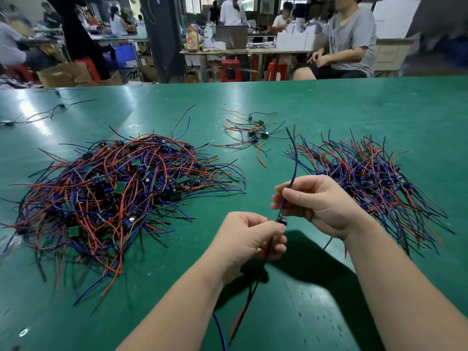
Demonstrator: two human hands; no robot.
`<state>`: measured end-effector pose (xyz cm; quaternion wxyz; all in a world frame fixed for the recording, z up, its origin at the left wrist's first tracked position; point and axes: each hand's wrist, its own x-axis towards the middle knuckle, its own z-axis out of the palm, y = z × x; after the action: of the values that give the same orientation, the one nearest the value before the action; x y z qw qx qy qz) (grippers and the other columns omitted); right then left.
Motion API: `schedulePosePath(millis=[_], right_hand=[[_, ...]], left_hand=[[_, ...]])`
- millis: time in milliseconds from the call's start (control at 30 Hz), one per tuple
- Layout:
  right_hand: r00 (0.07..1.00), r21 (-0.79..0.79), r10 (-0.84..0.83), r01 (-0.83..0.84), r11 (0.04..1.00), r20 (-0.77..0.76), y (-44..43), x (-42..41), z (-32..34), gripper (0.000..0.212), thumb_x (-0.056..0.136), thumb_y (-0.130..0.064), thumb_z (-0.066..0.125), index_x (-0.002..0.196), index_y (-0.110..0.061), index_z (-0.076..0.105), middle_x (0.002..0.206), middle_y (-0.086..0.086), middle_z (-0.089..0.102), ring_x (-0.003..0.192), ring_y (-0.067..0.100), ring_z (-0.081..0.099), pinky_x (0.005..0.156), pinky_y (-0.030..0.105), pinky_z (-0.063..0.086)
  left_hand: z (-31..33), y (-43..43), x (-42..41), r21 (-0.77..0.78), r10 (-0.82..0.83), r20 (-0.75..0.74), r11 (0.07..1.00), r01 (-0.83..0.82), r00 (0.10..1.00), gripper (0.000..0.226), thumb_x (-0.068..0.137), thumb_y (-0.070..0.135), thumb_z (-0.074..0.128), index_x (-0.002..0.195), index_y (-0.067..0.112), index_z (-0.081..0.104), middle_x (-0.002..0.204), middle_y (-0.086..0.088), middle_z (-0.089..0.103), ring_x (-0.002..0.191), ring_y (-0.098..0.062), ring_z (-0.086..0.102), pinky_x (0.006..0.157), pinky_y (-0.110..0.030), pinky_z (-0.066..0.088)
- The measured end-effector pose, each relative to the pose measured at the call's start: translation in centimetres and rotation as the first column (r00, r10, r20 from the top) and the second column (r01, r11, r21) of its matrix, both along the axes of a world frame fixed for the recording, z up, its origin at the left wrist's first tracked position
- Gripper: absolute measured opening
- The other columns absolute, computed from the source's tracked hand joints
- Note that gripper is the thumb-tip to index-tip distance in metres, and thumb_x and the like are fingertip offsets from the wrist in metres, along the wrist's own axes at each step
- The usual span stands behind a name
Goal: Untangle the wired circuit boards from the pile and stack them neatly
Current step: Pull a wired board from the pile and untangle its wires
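A big tangled pile (114, 188) of small green circuit boards with red, blue and black wires lies on the left of the green table (329, 105). On the right lies a neater stack (374, 173) of boards, their wires fanned outward. Between my hands hangs one wired board (281, 221), above the table's near middle. My left hand (248, 239) pinches its red and black wires, which trail down toward me. My right hand (316, 201) pinches its blue wire, which rises up past the fingers.
A small loose cluster of wired boards (255, 134) lies at the table's far centre. A few stray wires (50, 112) lie at the far left. Beyond the table's far edge sits a person (347, 41), with workbenches, red stools and cardboard boxes behind.
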<state>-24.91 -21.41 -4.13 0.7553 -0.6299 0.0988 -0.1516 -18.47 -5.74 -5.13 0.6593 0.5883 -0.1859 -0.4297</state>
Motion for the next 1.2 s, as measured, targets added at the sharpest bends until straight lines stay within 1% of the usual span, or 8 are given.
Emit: schedulePosePath(millis=[233,367,433,600,700,833,967,1200], right_hand=[[0.987,0.117,-0.155,0.149,0.982,0.046,-1.0,-0.3,0.7,0.011,0.063,-0.011,0.067,0.054,-0.018,0.068,0.055,0.005,0.066,0.050,0.018,0.067,0.042,0.019,0.050],[0.970,0.253,-0.193,0.151,0.956,0.149,-3.8,-2.1,1.6,0.010,0.063,-0.025,0.069,0.059,-0.021,0.062,0.058,-0.005,0.057,0.036,0.000,0.046,0.035,0.012,0.039],[0.973,0.215,-0.171,0.136,0.967,0.153,-5.0,-3.2,1.8,0.009,0.073,-0.024,0.064,0.064,-0.021,0.063,0.063,-0.005,0.058,0.039,0.000,0.046,0.037,0.012,0.040],[0.975,0.054,-0.198,0.204,0.977,-0.097,-4.7,-2.2,0.7,0.011,0.090,-0.013,0.052,0.090,-0.009,0.061,0.071,0.005,0.066,0.049,0.009,0.059,0.041,0.018,0.048],[0.986,0.031,-0.031,0.036,0.999,-0.164,-4.1,-2.0,0.4,0.015,0.083,-0.006,0.056,0.092,-0.005,0.068,0.080,0.009,0.069,0.058,0.011,0.062,0.048,0.018,0.050],[0.974,0.066,0.203,-0.197,0.978,-0.097,-2.9,-1.7,0.2,0.024,0.072,-0.012,0.065,0.092,-0.010,0.076,0.089,0.010,0.072,0.068,0.011,0.066,0.059,0.019,0.052],[0.993,0.006,0.100,-0.100,0.995,-0.059,-2.0,-1.0,0.0,0.019,0.071,-0.010,0.061,0.076,-0.016,0.078,0.073,0.006,0.073,0.061,0.011,0.068,0.054,0.018,0.053],[0.982,0.081,-0.188,0.189,0.979,-0.024,-3.1,-1.2,0.7,0.010,0.066,-0.010,0.065,0.060,-0.015,0.072,0.056,0.004,0.065,0.048,0.012,0.064,0.043,0.013,0.047]], left_hand=[[0.3,0.2,-0.2,0.080,-0.169,-0.009,0.982,0.169,0.986,0.011,0.083,0.003,0.066,0.072,0.002,0.064,0.056,-0.007,0.064,0.046,-0.014,0.060,0.048,-0.022,0.052],[-0.1,0.6,-1.3,0.207,-0.395,0.069,0.904,0.374,0.916,0.016,0.075,0.009,0.069,0.060,0.011,0.068,0.061,-0.007,0.067,0.052,-0.016,0.065,0.050,-0.022,0.052],[0.0,0.3,-1.8,0.151,-0.379,0.011,0.916,0.373,0.925,0.019,0.076,0.011,0.068,0.057,0.012,0.068,0.061,-0.007,0.067,0.051,-0.016,0.064,0.050,-0.022,0.053],[0.6,-0.1,-1.1,-0.026,-0.162,-0.095,0.987,0.161,0.982,0.031,0.086,0.007,0.061,0.058,0.011,0.072,0.058,-0.005,0.065,0.047,-0.013,0.062,0.048,-0.021,0.051],[0.7,-0.2,-0.6,-0.089,-0.059,-0.111,0.995,0.049,0.992,0.031,0.087,0.009,0.061,0.059,0.012,0.073,0.059,-0.006,0.066,0.047,-0.012,0.062,0.048,-0.021,0.052],[0.4,-0.3,-0.7,-0.090,-0.030,-0.111,0.996,0.020,0.993,0.025,0.087,0.008,0.062,0.063,0.008,0.069,0.060,-0.007,0.066,0.047,-0.013,0.062,0.047,-0.022,0.052],[0.1,-0.4,-1.0,-0.046,-0.057,-0.081,0.998,0.054,0.995,0.013,0.087,0.007,0.062,0.074,0.004,0.063,0.060,-0.007,0.064,0.047,-0.014,0.060,0.047,-0.020,0.050],[-0.1,-0.2,-1.0,0.026,-0.144,-0.026,0.989,0.144,0.989,0.011,0.086,0.007,0.063,0.075,0.004,0.063,0.061,-0.007,0.065,0.050,-0.014,0.062,0.049,-0.021,0.051]])
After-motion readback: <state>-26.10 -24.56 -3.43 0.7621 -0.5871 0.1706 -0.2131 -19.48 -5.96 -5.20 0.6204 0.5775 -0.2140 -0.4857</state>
